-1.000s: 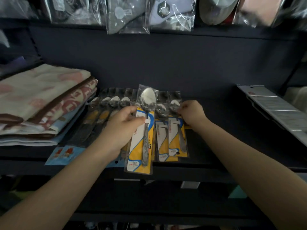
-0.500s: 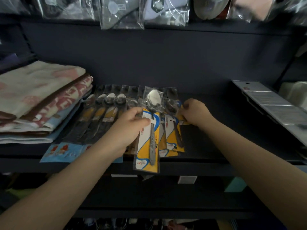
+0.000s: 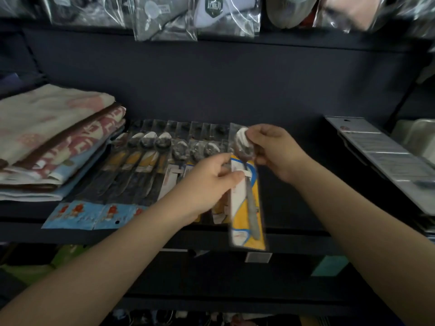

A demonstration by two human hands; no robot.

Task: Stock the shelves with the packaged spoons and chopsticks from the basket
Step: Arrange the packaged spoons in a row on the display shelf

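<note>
Nearest the camera, two bare forearms reach in over the front lip of the dark shelf (image 3: 294, 234). The left hand (image 3: 207, 184) pinches the mid-section of one packaged spoon (image 3: 246, 201) between thumb and fingers; the right hand (image 3: 273, 149) closes its grip on the top of the same pack, at the bowl end. The pack hangs roughly upright, its lower end overhanging the shelf edge – held by both hands, not yet laid down.

Progress, as judged: well advanced for spoons, incomplete overall. A row of spoon packs (image 3: 164, 156) already lies flat on the shelf, overlapped side by side, bowls toward the back; the pack in hand appears meant for the right end of that row. No basket shows in view and no chopsticks can be identified with confidence (the flat grey carded packs (image 3: 386, 158) at the right are too blurred to name), so the remaining stock cannot be counted.

Materials: the held pack is a glossy clear sleeve over a stiff yellow, white and blue card, long and narrow; the spoon is polished metal, oval bowl, slim handle. Left of the row sits a stack of folded cloths (image 3: 54, 137) – soft, matte, patterned. Farthest back, crinkled clear plastic bags (image 3: 164, 17) hang along the upper shelf.
</note>
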